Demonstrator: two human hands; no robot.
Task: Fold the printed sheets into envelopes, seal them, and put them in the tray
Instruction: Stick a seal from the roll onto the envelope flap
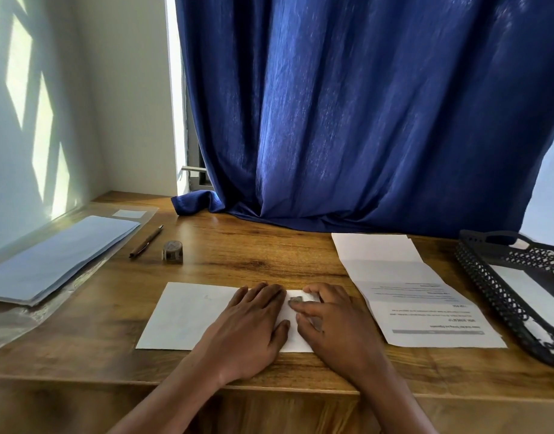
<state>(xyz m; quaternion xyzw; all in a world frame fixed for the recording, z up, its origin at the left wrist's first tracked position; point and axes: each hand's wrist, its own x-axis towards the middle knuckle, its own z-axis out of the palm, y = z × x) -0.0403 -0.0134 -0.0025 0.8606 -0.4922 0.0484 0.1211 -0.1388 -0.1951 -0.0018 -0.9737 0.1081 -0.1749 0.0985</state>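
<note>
A white envelope (188, 314) lies flat near the table's front edge. My left hand (253, 321) rests palm down on its right half, fingers together. My right hand (329, 321) lies beside it on the envelope's right end, its index fingertip pressing a small grey sticker (296, 299) onto the paper. To the right, creased printed sheets (413, 296) lie unfolded on the wood. A black mesh tray (488, 277) stands at the far right with a white envelope (532, 296) inside. A small roll of tape (172, 251) stands behind the envelope.
A stack of pale blue envelopes (59, 258) lies on a clear plastic sleeve at the left. A brown pen (145, 241) lies beside the stack. A blue curtain (347, 120) hangs down onto the table's back edge. The wooden table (269, 245) ends just below my wrists.
</note>
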